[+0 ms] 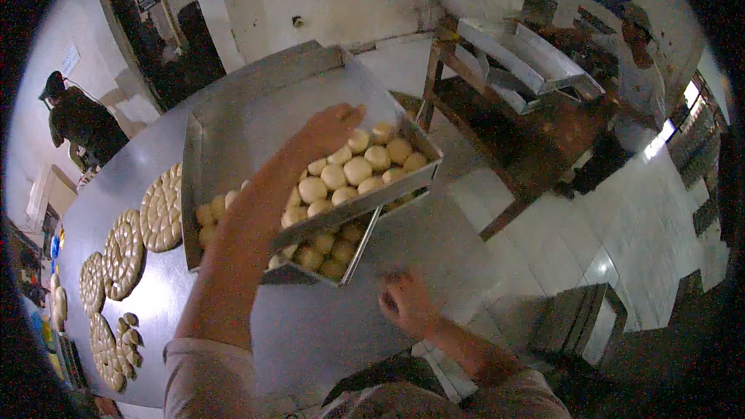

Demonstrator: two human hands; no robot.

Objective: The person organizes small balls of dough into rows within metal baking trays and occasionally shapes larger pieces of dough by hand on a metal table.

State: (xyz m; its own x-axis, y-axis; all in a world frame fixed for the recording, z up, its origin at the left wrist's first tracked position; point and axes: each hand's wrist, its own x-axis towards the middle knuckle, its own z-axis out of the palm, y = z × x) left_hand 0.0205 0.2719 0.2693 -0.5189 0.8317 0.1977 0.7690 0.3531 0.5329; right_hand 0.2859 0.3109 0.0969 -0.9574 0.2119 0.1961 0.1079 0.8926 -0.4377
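Observation:
A large metal tray sits on the table, its right side filled with rows of round pale dough balls. My left arm crosses this tray, and my left hand hovers just beyond the far row of balls, back upward. Its fingers are blurred and partly hidden. Under the tray's near edge a second metal tray juts out at an angle, also full of dough balls. Nearer to me, my right hand is curled closed above the table's right side; anything inside it is hidden.
Flat rounds of cut dough and a few loose dough pieces lie on the metal table at left. A wooden stand bears more metal trays. One person stands behind it; another is far left.

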